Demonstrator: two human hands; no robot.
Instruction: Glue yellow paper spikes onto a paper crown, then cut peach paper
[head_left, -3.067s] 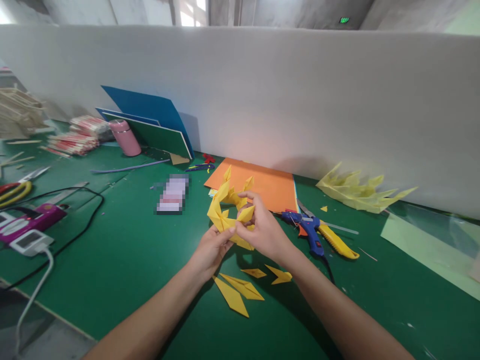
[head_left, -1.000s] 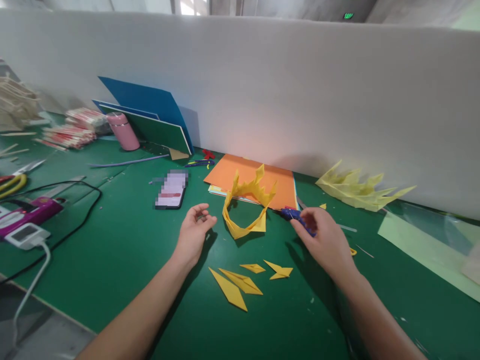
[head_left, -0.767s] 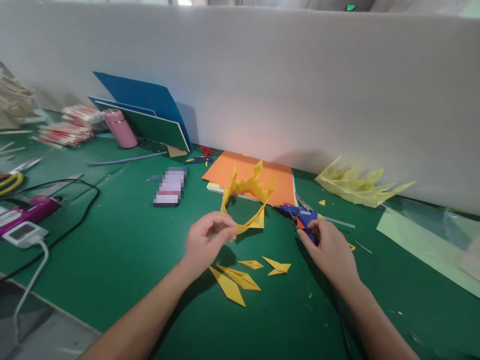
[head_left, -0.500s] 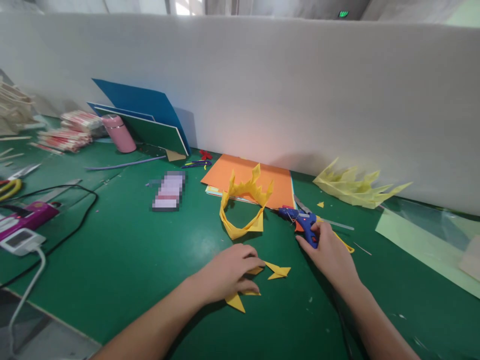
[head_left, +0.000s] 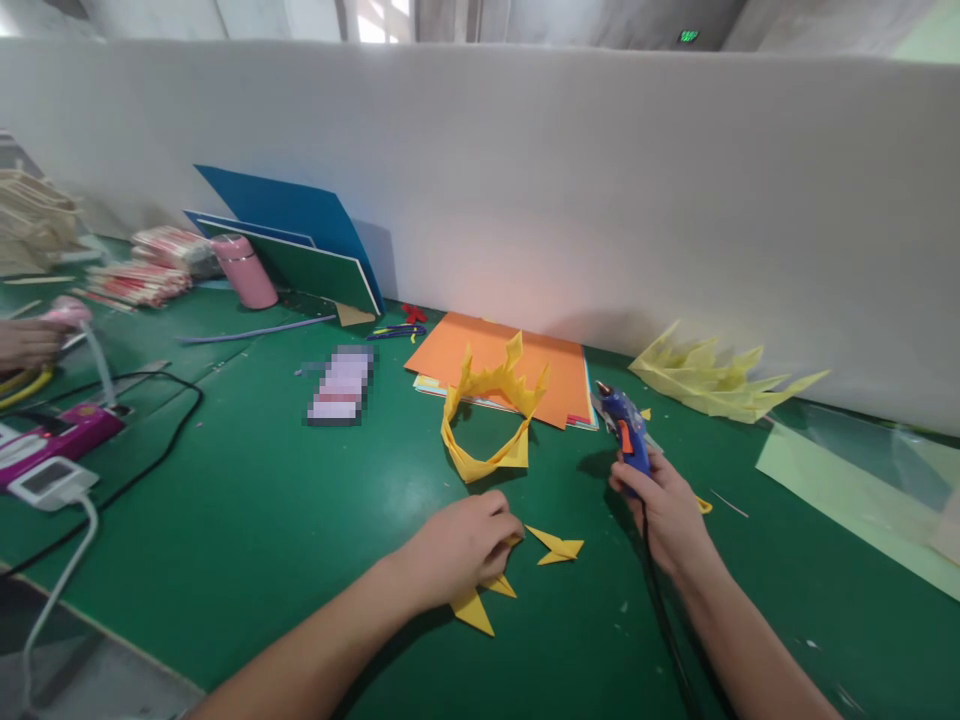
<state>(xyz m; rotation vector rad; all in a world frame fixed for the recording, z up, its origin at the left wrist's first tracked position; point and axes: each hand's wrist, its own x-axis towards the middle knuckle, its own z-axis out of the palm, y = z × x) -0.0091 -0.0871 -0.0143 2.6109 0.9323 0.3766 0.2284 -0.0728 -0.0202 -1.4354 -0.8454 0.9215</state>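
Note:
My right hand (head_left: 670,505) is wrapped round a blue hot glue gun (head_left: 628,432) with an orange trigger, its nozzle pointing away and its black cord trailing towards me. Over the table, the fingers of my left hand (head_left: 469,545) are curled shut on a folded yellow paper piece (head_left: 515,540), mostly hidden under them. More folded yellow paper (head_left: 472,610) lies below that hand. Just right of it rests a loose pointed yellow paper piece (head_left: 561,548). Beyond my hands stands a yellow paper crown (head_left: 480,467) joined from folded pieces.
Orange paper (head_left: 495,350) lies behind the crown. A pale yellow folded crown (head_left: 720,385) stands at the right, near light green paper (head_left: 847,500). A blurred phone (head_left: 341,385), pink bottle (head_left: 246,272) and purple power strip (head_left: 67,440) are leftward. Another person's hand (head_left: 30,345) shows at far left.
My right hand has lifted the glue gun and turned its nozzle away from me. My left fingers have closed on the paper piece. Another person's hand has entered at far left.

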